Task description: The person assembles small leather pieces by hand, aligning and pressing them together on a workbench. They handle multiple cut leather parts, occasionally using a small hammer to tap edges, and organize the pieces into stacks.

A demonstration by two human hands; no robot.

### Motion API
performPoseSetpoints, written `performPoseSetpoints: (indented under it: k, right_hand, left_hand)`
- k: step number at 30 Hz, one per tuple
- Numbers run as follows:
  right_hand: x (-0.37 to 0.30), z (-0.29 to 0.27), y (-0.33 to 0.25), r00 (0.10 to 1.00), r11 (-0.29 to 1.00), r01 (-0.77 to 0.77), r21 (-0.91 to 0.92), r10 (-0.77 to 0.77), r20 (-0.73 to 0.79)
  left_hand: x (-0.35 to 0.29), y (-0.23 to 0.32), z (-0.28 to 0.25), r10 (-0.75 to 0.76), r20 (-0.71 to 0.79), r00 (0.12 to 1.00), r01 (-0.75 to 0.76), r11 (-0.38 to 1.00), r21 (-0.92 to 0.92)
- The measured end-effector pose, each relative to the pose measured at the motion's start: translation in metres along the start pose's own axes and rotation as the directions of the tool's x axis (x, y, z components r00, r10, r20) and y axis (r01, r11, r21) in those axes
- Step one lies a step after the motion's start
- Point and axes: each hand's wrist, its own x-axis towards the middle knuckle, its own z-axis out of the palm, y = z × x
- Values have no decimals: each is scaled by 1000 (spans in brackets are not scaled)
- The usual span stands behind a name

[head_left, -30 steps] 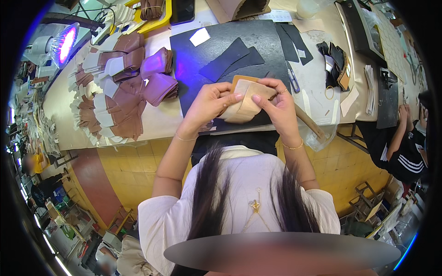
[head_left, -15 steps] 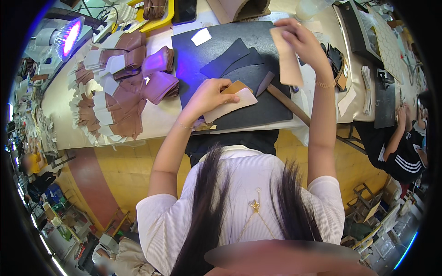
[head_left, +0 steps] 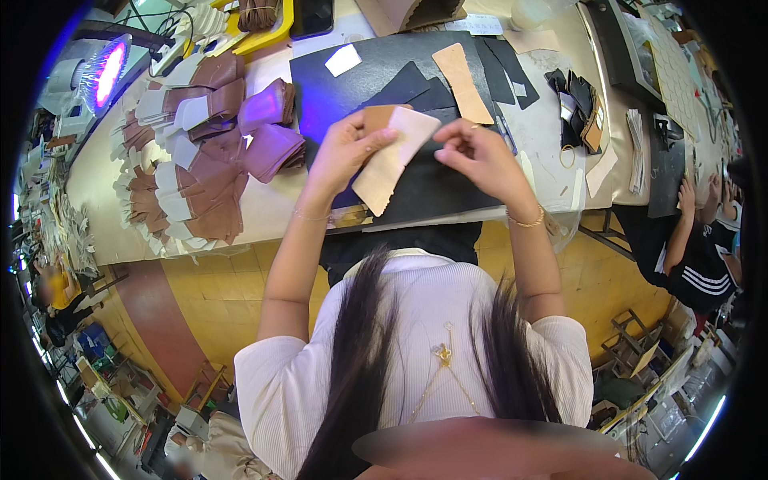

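Drawn closer, right grip [head_left: 484, 160] hovers beside leather pieces [head_left: 392, 166] in left grip [head_left: 340, 158].

"What is being hidden at the centre of the frame?"
"Most fingers of the left hand [head_left: 350, 152] are being concealed behind the pale piece [head_left: 384, 176]; the lower ends of the dark pieces [head_left: 404, 84] are also being covered."
"And right of centre?"
"Part of the utility knife [head_left: 505, 131] is being masked by the right hand [head_left: 484, 160]."
"What is being cropped by the upper edge?"
"The phone [head_left: 312, 18], the yellow tray [head_left: 268, 40] and the cardboard [head_left: 392, 16]. Print on the white slip [head_left: 484, 25] is being rendered too small for reading."
"The other edges?"
"At far left, a person in yellow [head_left: 62, 290] is being blurred; at bottom centre, whatever lies beneath a smeared patch [head_left: 492, 448] is being obscured."
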Motion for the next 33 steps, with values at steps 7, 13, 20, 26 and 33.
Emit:
performPoseSetpoints:
  k: [7, 13, 20, 26, 33]
  right_hand:
    - [-19, 21, -8, 952, 985, 90, 149, -42, -302]
    - [-19, 59, -31, 826, 935, 315, -164, -355, -437]
    - [-22, 51, -43, 833, 941, 265, -210, -333, -442]
    - [-28, 46, -43, 836, 928, 305, -214, -369, -407]
    - [-32, 37, -36, 930, 939, 316, 137, -278, -240]
  left_hand:
    - [-24, -1, 15, 105, -268, 958, -110, 994, -4]
    - [-47, -14, 54, 278, -269, 922, -190, 931, 311]
    - [-52, -7, 65, 575, -141, 806, -363, 668, 650]
    - [-48, -12, 61, 771, 76, 632, -479, 312, 820]
    - [-54, -5, 59, 570, -41, 821, -493, 744, 451]
